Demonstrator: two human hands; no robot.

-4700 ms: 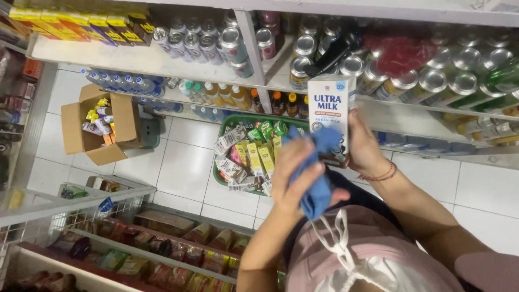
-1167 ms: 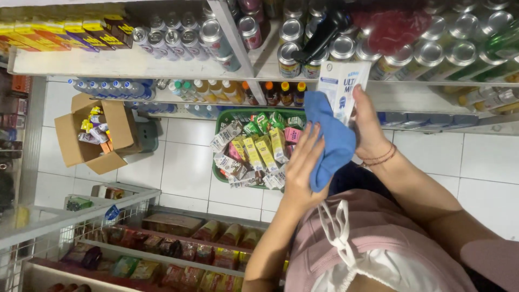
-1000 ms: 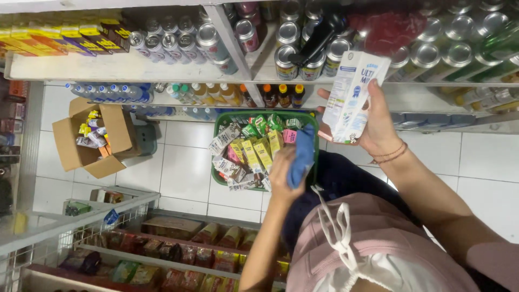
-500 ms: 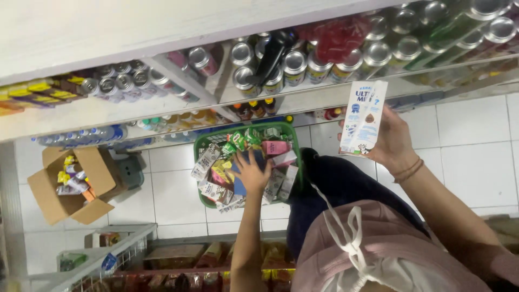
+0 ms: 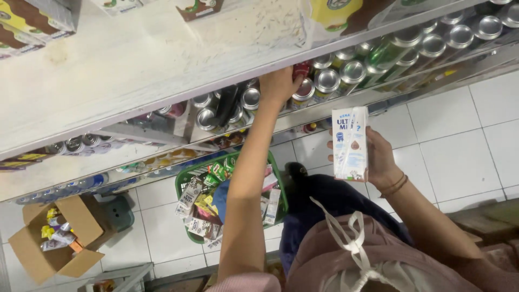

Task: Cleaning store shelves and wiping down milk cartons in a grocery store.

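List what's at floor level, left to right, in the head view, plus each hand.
Cardboard box → green basket of packets → left hand, up at the cans on the shelf → right hand holding a white carton.

A green basket (image 5: pixel 190 178) and cardboard box (image 5: pixel 32 254) on tiles.

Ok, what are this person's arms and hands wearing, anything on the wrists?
Both hands are bare, no gloves. The right hand has thin dark bands around its wrist. The left hand shows no wrist band; its arm is uncovered up to a pink sleeve edge.
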